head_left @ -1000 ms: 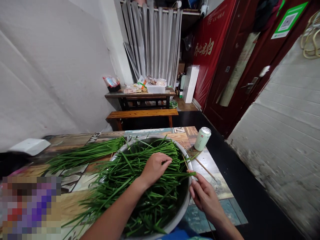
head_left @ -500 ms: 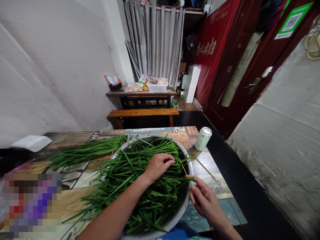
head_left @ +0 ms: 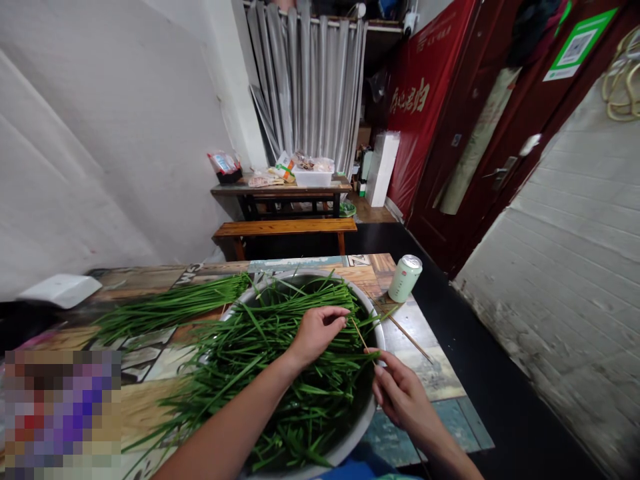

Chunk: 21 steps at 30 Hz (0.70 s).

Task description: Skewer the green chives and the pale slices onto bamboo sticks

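The left hand (head_left: pixel 316 331) lies over a big round metal basin (head_left: pixel 373 327), fingers curled narrow and pinched on a few flat green chive blades (head_left: pixel 280 373) near the top of the heap. The chives fill the basin in a loose, glossy tangle, long and ribbon-thin, most running crosswise under the palm, some spilling over the rim towards the forearm. Just right of that hand, the right hand (head_left: pixel 403 397) hovers at the basin's edge, fingers closed on a thin, pale bamboo skewer (head_left: pixel 359 334) that slants up from its fingertips toward the left thumb (the stick's tip ends just short of it). A chive blade also reaches that grip.

Beyond the right hand, a second skewer (head_left: pixel 407 337) lies on the desk (head_left: pixel 430 380), whose top is a patchwork of worn, painted wooden planks. Farther out in the same direction stands a pale green drinks can (head_left: pixel 405 278), a smooth cylinder with a silver lid, near the desk's far corner. To the left of the left hand, outside the basin, a tidier sheaf of chives (head_left: pixel 170 308) lies flat on the wood, its blades all aligned. Well past that sheaf rests a flat white box (head_left: pixel 60 291) with rounded corners.
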Each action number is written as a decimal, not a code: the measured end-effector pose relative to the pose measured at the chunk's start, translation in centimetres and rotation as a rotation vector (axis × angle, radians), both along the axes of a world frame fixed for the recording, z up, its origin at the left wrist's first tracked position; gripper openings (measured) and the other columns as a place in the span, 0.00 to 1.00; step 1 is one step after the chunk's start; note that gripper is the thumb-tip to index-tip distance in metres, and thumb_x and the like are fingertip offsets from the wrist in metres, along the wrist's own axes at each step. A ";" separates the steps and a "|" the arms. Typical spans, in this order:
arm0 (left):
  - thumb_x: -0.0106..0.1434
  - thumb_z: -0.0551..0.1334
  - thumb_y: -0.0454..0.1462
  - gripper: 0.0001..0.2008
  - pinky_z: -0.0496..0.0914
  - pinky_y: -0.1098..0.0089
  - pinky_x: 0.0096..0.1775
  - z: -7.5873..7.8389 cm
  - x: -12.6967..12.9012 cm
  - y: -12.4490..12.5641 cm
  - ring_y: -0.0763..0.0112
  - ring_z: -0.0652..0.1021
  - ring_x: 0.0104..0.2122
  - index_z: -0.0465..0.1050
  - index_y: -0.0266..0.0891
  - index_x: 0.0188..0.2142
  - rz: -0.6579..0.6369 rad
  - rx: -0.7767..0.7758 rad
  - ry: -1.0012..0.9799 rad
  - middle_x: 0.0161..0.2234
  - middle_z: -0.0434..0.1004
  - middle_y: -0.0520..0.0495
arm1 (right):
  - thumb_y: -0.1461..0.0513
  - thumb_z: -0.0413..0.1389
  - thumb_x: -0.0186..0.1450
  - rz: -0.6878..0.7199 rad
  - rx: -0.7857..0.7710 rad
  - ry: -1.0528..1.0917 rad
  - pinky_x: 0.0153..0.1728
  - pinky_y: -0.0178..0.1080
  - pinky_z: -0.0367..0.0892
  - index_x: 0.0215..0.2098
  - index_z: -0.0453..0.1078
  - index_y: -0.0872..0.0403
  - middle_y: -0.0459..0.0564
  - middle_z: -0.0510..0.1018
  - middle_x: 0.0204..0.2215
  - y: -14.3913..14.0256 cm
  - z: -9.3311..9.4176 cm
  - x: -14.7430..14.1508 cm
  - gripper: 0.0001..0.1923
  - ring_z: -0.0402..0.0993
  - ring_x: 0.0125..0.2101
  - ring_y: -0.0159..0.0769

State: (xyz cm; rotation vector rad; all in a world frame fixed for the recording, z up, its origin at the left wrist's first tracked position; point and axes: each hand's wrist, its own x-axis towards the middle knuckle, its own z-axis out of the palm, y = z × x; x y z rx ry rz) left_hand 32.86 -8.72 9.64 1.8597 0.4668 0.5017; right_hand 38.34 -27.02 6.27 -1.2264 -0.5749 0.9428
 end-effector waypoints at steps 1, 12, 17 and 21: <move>0.52 0.60 0.36 0.11 0.69 0.70 0.36 0.0 0.0 0.0 0.69 0.76 0.31 0.74 0.35 0.35 -0.013 -0.041 -0.006 0.31 0.78 0.46 | 0.55 0.50 0.62 -0.001 0.005 0.004 0.09 0.25 0.42 0.49 0.58 0.57 0.36 0.61 0.12 0.1 0.0 0.0 0.20 0.46 0.09 0.19; 0.51 0.61 0.36 0.05 0.68 0.73 0.30 0.4 0.0 -0.3 0.72 0.74 0.25 0.71 0.34 0.28 0.024 -0.078 -0.035 0.24 0.74 0.49 | 0.54 0.51 0.61 0.006 0.007 0.040 0.09 0.25 0.40 0.49 0.57 0.57 0.35 0.62 0.12 0.0 0.0 -0.1 0.22 0.45 0.08 0.18; 0.52 0.60 0.36 0.05 0.68 0.74 0.31 0.1 0.0 -0.3 0.73 0.73 0.25 0.71 0.35 0.28 -0.005 -0.021 -0.048 0.24 0.74 0.49 | 0.54 0.51 0.61 -0.005 0.028 0.051 0.10 0.25 0.41 0.49 0.58 0.57 0.35 0.61 0.12 0.2 0.0 0.0 0.21 0.45 0.09 0.19; 0.52 0.60 0.36 0.06 0.67 0.74 0.30 0.1 0.0 -0.3 0.74 0.73 0.25 0.72 0.35 0.28 0.006 0.013 -0.050 0.25 0.74 0.49 | 0.54 0.51 0.61 -0.003 0.019 0.045 0.09 0.25 0.41 0.49 0.57 0.57 0.35 0.61 0.12 0.2 0.1 -0.1 0.22 0.45 0.09 0.19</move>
